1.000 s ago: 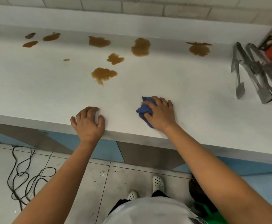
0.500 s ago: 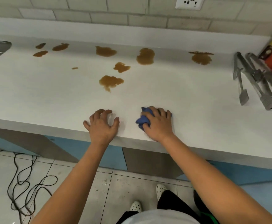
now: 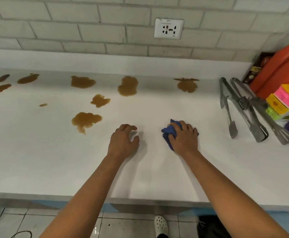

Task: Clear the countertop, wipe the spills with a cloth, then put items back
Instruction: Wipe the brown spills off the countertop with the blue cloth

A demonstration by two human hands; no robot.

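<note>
Both hands have slid forward from the front edge of the white surface [image 3: 37, 152] toward its middle, and the view has lifted so that a white wall socket [image 3: 168, 29] now shows. That brings the cloth nearer the mess, though none of the stains looks touched yet, so wiping seems only about to begin.

Going left to right: the brown liquid spills [image 3: 86, 120] lie scattered from the far left across the back of the surface, the nearest one just left of the hands, the farthest right one [image 3: 186, 85] close to the back ledge. The left hand [image 3: 124, 143] rests on the bare surface with fingers [image 3: 131, 127] loosely curled, holding nothing. Beside it the right hand [image 3: 183, 140] presses down on a crumpled dark blue cloth [image 3: 168, 132], its fingers curled over the bunched fabric, which pokes out at the hand's left side. Farther right lie grey metal tongs [image 3: 243, 107], then an orange plastic bottle [image 3: 281, 69] and bright coloured boxes [image 3: 286, 100], apparently items set aside during clearing.
</note>
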